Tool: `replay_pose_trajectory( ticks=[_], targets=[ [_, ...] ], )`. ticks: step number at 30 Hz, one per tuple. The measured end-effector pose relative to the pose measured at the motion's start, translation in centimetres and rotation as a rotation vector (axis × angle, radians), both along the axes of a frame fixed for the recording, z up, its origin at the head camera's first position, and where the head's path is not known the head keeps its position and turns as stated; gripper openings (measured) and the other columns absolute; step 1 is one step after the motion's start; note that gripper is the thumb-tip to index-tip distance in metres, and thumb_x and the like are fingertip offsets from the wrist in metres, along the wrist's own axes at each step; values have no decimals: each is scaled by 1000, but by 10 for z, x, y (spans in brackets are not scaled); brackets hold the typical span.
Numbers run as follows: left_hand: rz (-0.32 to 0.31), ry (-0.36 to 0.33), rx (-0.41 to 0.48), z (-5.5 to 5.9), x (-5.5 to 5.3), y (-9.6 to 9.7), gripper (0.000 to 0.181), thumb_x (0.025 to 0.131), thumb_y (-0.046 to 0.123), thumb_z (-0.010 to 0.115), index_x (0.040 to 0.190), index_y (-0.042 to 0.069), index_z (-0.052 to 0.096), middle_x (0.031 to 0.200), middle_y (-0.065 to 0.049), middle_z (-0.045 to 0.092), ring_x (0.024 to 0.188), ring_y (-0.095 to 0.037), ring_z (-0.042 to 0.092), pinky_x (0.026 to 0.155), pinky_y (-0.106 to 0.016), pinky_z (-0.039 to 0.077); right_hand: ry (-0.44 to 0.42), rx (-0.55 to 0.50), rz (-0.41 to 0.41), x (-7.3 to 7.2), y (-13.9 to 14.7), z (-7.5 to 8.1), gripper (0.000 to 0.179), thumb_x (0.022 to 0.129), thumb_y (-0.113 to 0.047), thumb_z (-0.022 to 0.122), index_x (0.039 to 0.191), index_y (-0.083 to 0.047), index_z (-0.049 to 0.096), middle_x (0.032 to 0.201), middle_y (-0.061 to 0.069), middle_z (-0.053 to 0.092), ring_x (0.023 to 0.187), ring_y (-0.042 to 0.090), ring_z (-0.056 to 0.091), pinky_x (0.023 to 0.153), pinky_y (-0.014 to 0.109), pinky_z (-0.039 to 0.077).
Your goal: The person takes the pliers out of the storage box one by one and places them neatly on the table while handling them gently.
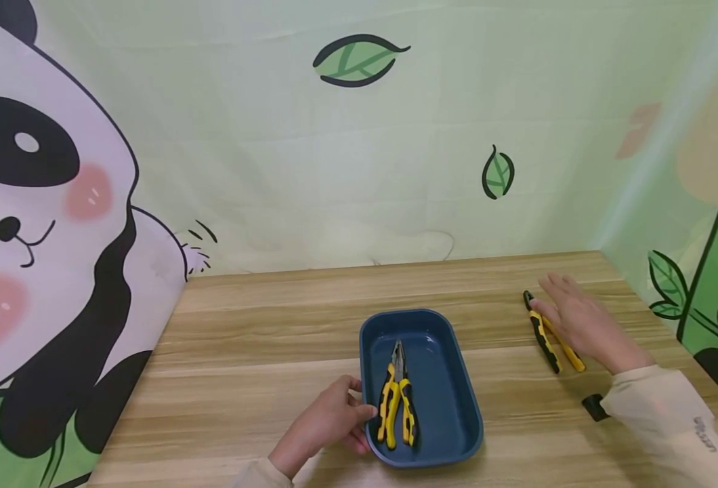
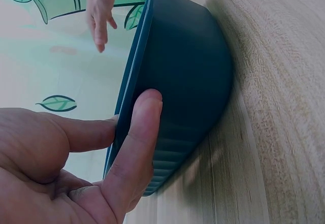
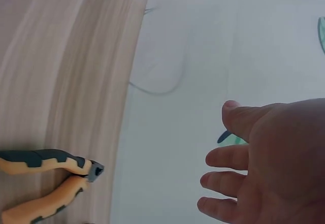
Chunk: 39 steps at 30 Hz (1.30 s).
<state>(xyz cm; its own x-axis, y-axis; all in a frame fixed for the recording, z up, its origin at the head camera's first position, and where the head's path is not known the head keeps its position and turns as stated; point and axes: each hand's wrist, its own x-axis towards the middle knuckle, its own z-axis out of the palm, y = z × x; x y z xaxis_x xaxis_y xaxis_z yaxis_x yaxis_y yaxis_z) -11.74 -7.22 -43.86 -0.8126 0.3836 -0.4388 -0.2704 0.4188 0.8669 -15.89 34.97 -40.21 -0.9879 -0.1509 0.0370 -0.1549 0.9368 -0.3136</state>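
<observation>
My left hand pinches the left rim of a blue rectangular tray, thumb on the inside. In the left wrist view, the fingers lie along the tray's outer wall. Long-nose pliers with yellow and black handles lie inside the tray, tips pointing away; their several handle arms overlap. To the right, my right hand hovers with fingers extended, holding nothing. Just beside and below it, short-nosed pliers with yellow and black handles rest on the table, handles spread; the hand partly covers them in the head view.
The wood-grain table ends at a pale cloth backdrop with printed leaves and a large panda on the left. A small black item sits at the right sleeve.
</observation>
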Motion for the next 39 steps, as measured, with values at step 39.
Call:
replay_pose_trajectory(
  ticks=[39],
  targets=[
    [-8, 3, -19, 0, 0, 1, 45, 101, 5, 67, 135, -10, 42, 90, -16, 65, 57, -19, 67, 53, -35, 64, 104, 54, 16, 2, 0, 67, 68, 114, -40, 35, 158, 11, 23, 163, 36, 13, 151, 55, 5, 115, 80, 14]
  ],
)
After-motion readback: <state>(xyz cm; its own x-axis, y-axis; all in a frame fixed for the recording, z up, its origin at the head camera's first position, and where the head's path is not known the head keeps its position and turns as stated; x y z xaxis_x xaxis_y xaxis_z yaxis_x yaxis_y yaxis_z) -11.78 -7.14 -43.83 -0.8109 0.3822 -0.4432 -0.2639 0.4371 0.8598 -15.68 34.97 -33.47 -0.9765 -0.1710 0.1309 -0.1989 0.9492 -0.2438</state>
